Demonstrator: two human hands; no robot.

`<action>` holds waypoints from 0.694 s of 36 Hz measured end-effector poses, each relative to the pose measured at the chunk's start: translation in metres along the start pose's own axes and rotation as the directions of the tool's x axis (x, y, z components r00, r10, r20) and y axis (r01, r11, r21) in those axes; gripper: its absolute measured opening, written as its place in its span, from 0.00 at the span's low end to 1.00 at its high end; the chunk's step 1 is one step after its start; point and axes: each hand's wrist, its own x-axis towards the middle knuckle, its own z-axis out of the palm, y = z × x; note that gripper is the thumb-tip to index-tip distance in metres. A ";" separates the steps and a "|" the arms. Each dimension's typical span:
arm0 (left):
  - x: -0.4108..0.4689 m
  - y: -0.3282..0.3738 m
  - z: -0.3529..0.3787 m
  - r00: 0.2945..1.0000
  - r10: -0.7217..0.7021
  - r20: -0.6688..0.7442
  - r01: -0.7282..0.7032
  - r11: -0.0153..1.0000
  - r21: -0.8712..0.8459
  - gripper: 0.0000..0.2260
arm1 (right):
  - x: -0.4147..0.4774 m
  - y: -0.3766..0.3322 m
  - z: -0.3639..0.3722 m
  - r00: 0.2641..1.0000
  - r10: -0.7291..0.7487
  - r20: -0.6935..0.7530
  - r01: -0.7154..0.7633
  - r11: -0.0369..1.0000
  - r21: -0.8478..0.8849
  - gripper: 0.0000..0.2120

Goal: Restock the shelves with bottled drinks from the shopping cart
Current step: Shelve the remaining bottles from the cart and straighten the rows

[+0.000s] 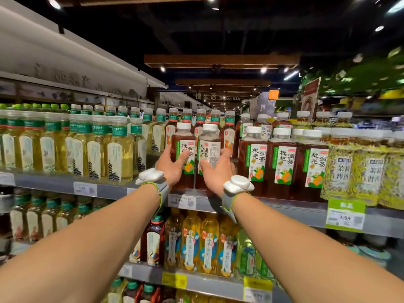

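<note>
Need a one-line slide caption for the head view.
The left hand grips one brown tea bottle, the right hand grips a second bottle, both upright at the shelf edge beside matching bottles.

Dark brown tea bottles (183,141) have white caps and white-green-orange labels, pale yellow bottles (119,154) wear green neck bands, and the rightmost bottles (345,169) show yellow floral wraps.

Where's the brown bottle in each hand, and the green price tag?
Left brown plastic tea bottle (183,136), in left hand (169,169): head view, dark upper body.
Right brown plastic tea bottle (211,149), in right hand (216,176): head view, white label.
Green paper price tag (345,216): head view, white price panel.
</note>
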 end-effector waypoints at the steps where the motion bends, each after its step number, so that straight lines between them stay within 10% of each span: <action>1: 0.000 -0.001 -0.001 1.000 -0.014 0.009 0.014 1.000 0.002 0.22 | 0.000 -0.002 -0.001 1.000 0.013 0.027 -0.013 1.000 -0.001 0.25; 15: 0.010 -0.013 -0.015 0.983 -0.107 0.151 0.095 0.992 0.086 0.54 | 0.006 -0.008 0.003 0.977 0.211 -0.014 -0.207 0.970 0.125 0.24; 25: 0.002 -0.011 -0.015 0.995 -0.024 0.098 0.027 0.999 -0.026 0.24 | -0.004 -0.018 0.020 0.988 0.128 -0.087 -0.128 0.992 0.003 0.38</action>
